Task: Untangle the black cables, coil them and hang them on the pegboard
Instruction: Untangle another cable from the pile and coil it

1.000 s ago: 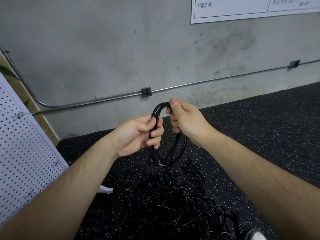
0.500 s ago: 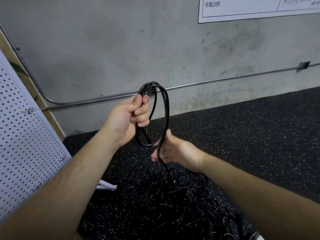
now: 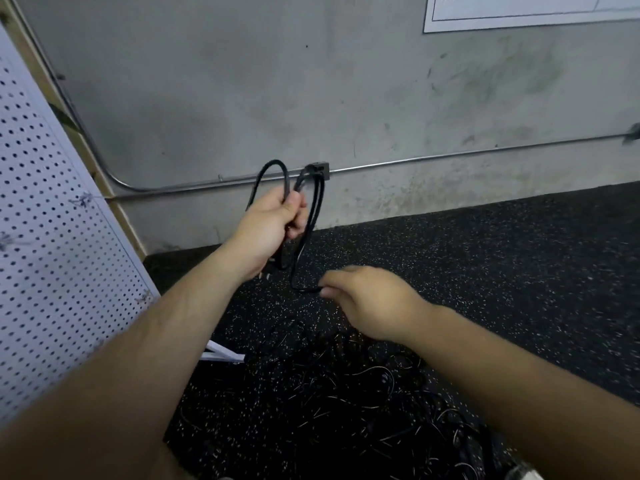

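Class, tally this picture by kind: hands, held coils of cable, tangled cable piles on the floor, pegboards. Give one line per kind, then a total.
Hands: 2 (left hand, right hand)
Held cable coil: 1
Tangled cable pile on the floor: 1
Pegboard: 1
Total: 5

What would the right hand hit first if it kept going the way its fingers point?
The right hand points leftward, pinching the black cable. Going straight on, it would probably meet the left hand near the wrist first, though depth is hard to judge.
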